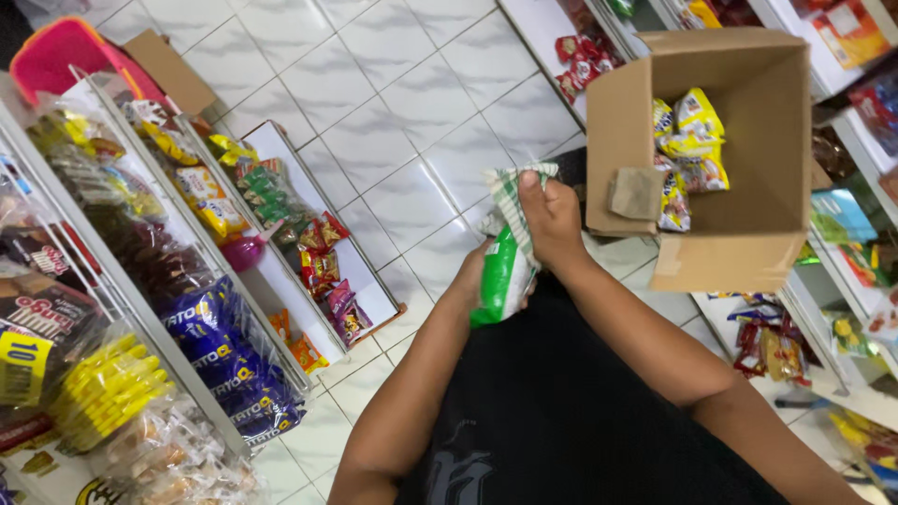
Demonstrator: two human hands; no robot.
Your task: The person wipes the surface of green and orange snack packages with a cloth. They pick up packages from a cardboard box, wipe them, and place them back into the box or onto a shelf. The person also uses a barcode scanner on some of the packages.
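Hands mid-restock: my right hand [552, 220] pinches the green-and-white snack packet [505, 252] at its top, left hand [472, 276] cupping beneath, while yellow packets [687, 140] remain in the cardboard box [748, 224]

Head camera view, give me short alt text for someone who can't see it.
Both hands, right hand above left hand, grip a green and white snack packet over a white tiled floor. An open cardboard box of yellow snack packets sits right; stocked shelves stand left.
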